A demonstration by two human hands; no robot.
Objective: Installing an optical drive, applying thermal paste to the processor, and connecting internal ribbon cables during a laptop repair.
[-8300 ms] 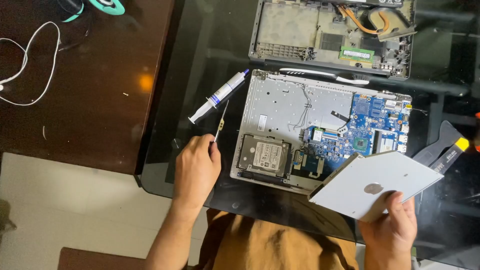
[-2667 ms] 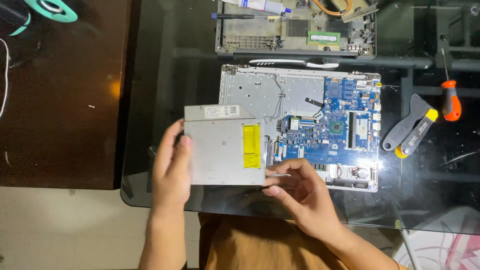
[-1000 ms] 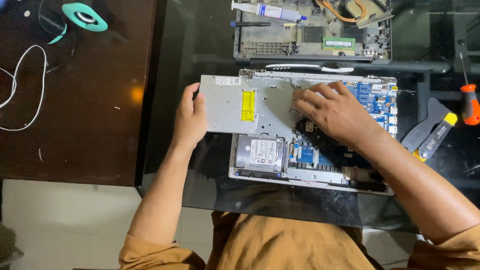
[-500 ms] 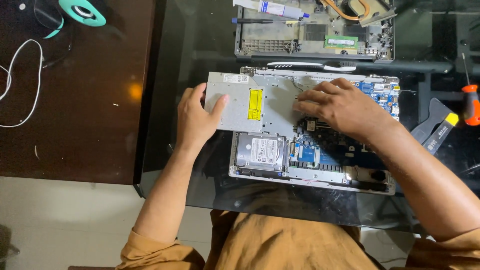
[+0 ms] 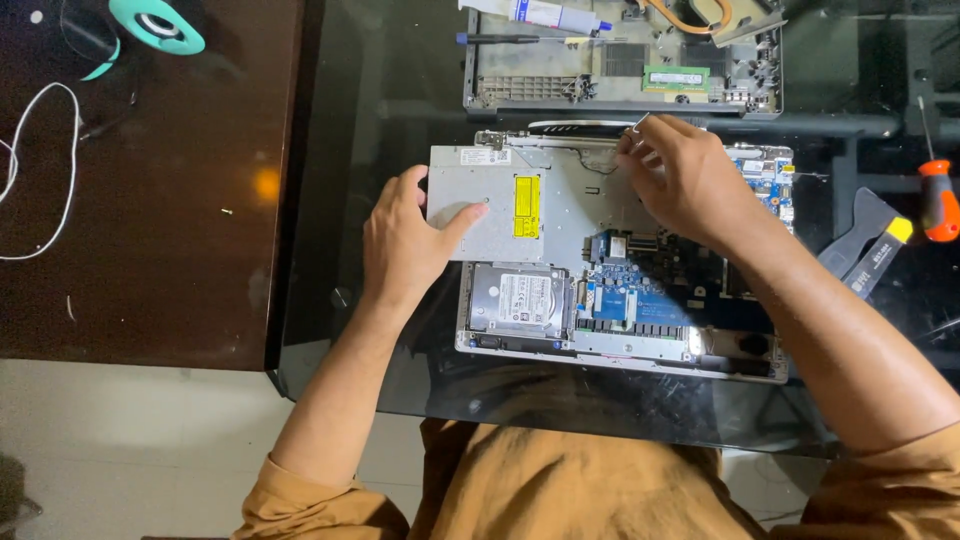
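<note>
1. Head view: the left hand [image 5: 408, 238] lies flat, fingers spread, pressing the grey optical drive [image 5: 500, 205] at its left edge, not gripping.
2. That drive lies on the open laptop chassis [image 5: 620, 335], long axis running left-right, yellow label up; it looks mid-seating, needing a level sideways push.
3. The right hand [image 5: 690, 180] pinches something small at the chassis's top edge; I cannot tell what.

— What colour is the drive [image 5: 490, 205]?
— Silver-grey, with a yellow label [image 5: 526, 192].
— The circuit board [image 5: 625, 300]?
— Blue, beside a silver hard disk [image 5: 520, 298].
— And the tools?
— The screwdriver [image 5: 938, 200] has an orange handle; the pry tool [image 5: 868, 240] is grey with a yellow tip. The tape roll [image 5: 157, 24] is teal, the cable [image 5: 40, 170] white.
</note>
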